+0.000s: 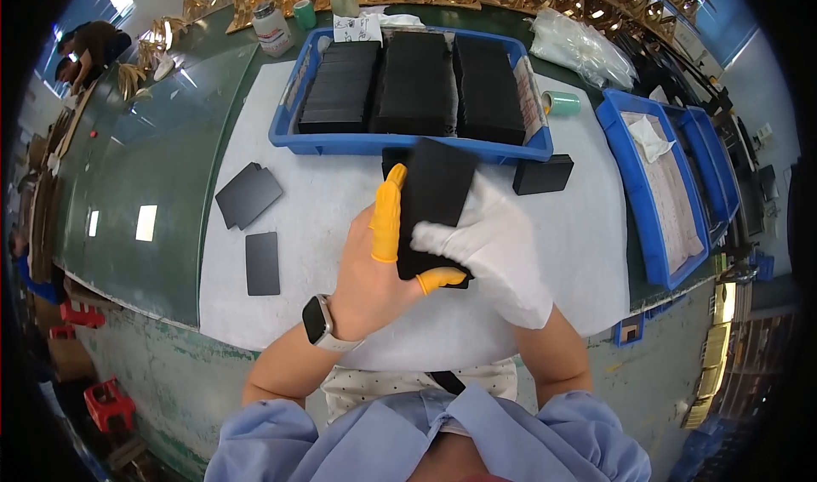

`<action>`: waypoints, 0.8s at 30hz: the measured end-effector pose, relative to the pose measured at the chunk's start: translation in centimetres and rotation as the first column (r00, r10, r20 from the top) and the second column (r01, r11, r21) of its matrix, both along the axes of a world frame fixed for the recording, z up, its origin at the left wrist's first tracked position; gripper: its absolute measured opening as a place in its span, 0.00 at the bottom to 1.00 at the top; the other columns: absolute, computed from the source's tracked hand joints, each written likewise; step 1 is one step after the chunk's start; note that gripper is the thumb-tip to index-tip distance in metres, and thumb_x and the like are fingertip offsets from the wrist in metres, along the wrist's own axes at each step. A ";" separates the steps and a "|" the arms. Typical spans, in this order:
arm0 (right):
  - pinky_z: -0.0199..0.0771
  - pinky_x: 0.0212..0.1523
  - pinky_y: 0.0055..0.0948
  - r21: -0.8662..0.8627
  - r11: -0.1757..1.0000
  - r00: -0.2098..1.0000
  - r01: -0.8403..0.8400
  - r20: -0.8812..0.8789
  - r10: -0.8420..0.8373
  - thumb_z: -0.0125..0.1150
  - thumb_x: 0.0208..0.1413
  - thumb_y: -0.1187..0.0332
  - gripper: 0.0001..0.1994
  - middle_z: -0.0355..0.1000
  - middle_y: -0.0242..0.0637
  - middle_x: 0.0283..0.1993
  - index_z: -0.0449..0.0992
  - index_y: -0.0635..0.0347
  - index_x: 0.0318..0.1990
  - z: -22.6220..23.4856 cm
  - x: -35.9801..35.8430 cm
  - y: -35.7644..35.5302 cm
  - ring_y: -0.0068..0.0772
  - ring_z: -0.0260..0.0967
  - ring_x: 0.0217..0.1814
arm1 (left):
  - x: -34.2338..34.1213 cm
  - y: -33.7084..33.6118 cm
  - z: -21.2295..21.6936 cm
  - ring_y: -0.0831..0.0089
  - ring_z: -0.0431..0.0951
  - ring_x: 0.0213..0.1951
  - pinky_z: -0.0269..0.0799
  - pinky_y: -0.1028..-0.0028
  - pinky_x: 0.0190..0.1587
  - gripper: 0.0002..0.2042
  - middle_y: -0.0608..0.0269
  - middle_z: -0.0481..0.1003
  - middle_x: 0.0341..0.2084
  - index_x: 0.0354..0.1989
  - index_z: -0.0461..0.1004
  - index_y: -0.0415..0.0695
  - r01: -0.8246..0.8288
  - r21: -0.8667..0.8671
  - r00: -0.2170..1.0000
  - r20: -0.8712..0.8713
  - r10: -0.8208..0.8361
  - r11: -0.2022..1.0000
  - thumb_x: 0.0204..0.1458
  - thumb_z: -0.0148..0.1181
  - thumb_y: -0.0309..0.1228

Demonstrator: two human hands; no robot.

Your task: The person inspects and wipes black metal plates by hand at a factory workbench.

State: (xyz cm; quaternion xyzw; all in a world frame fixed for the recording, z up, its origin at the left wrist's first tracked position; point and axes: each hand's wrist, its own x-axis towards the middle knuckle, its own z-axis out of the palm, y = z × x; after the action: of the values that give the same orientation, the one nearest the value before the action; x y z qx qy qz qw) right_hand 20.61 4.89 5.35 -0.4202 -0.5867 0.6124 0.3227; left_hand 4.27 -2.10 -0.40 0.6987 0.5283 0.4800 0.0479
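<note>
My left hand [374, 256], with yellow finger cots on its fingers and thumb, is closed round a black rectangular plate [434, 197], held tilted above the white sheet. Against the plate's right side and face is my right hand [502, 252], in a white glove. Motion smears its fingers, so its grip is unclear. Partly hidden behind the held plate are more black pieces [393, 160]. To the left, a few overlapping black plates [248, 196] and a single one [262, 263] lie flat. A small black stack [543, 175] sits on the right.
Beyond my hands stands a blue crate [357, 144] packed with rows of black plates [417, 82]. Blue trays [651, 201] are at the right. A green roll [562, 103], a plastic bag [583, 48] and a bottle [271, 29] lie around the crate. Another person [95, 52] bends at far left.
</note>
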 end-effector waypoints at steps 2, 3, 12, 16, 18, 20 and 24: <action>0.80 0.44 0.29 0.180 0.981 0.990 -0.076 0.128 0.053 0.80 0.51 0.62 0.27 0.83 0.40 0.43 0.78 0.65 0.55 -0.2 -0.4 -0.9 0.30 0.81 0.42 | 0.2 0.1 -0.2 0.48 0.73 0.61 0.67 0.55 0.64 0.61 0.47 0.71 0.67 0.80 0.47 0.40 0.019 0.006 1.000 -0.004 -0.019 1.000 0.39 0.85 0.39; 0.80 0.46 0.31 0.174 0.980 0.982 -0.101 0.177 0.070 0.80 0.50 0.60 0.25 0.83 0.40 0.43 0.80 0.63 0.51 -0.4 -0.6 -1.2 0.33 0.81 0.42 | 0.0 0.1 -0.5 0.48 0.73 0.61 0.67 0.55 0.64 0.61 0.47 0.71 0.67 0.80 0.47 0.40 0.022 0.003 1.000 -0.003 -0.022 1.000 0.39 0.85 0.39; 0.82 0.41 0.24 0.111 0.807 0.786 0.580 -0.339 -0.517 0.68 0.65 0.69 0.31 0.81 0.39 0.34 0.64 0.76 0.70 0.7 1.3 2.2 0.25 0.80 0.32 | -0.7 0.3 0.1 0.55 0.72 0.61 0.59 0.58 0.68 0.53 0.53 0.75 0.64 0.79 0.52 0.44 0.117 -0.075 0.985 0.140 -0.106 0.990 0.43 0.80 0.29; 0.81 0.50 0.27 0.442 0.787 0.900 0.430 -0.140 -0.413 0.72 0.62 0.67 0.33 0.82 0.39 0.40 0.64 0.75 0.69 -2.2 4.6 4.1 0.26 0.80 0.40 | -0.7 0.2 0.6 0.55 0.72 0.65 0.61 0.59 0.70 0.54 0.52 0.72 0.66 0.80 0.51 0.47 0.130 -0.119 0.989 0.084 -0.121 0.984 0.43 0.81 0.30; 0.76 0.59 0.26 0.119 0.970 0.974 0.211 -0.115 -0.197 0.77 0.55 0.66 0.36 0.81 0.37 0.45 0.68 0.70 0.68 -0.3 2.3 2.2 0.23 0.78 0.48 | -0.8 0.0 0.9 0.54 0.73 0.68 0.64 0.60 0.71 0.57 0.48 0.70 0.69 0.81 0.47 0.47 0.115 -0.173 0.993 0.019 -0.113 0.978 0.43 0.81 0.29; 0.80 0.43 0.24 0.168 0.986 0.980 -0.001 0.195 -0.032 0.76 0.58 0.63 0.30 0.79 0.37 0.46 0.73 0.61 0.67 0.7 0.9 1.0 0.22 0.76 0.38 | -0.9 -0.1 1.2 0.56 0.69 0.65 0.53 0.58 0.71 0.53 0.57 0.75 0.65 0.79 0.54 0.46 0.076 -0.219 0.992 -0.082 -0.096 0.973 0.43 0.80 0.32; 0.76 0.21 0.21 -0.080 0.989 0.992 0.121 0.037 -0.118 0.63 0.70 0.60 0.19 0.77 0.36 0.47 0.75 0.62 0.61 -0.3 1.6 1.6 0.18 0.72 0.27 | -0.6 0.1 0.7 0.56 0.66 0.66 0.52 0.58 0.71 0.58 0.60 0.76 0.63 0.79 0.52 0.46 0.125 -0.210 0.989 0.103 -0.105 0.970 0.39 0.85 0.36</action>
State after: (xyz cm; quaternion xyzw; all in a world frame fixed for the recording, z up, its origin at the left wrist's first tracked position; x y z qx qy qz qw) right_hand 22.24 6.49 5.06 -0.4772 -0.5398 0.6089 0.3318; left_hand 3.72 -1.98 0.25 0.6961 0.5332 0.4476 0.1755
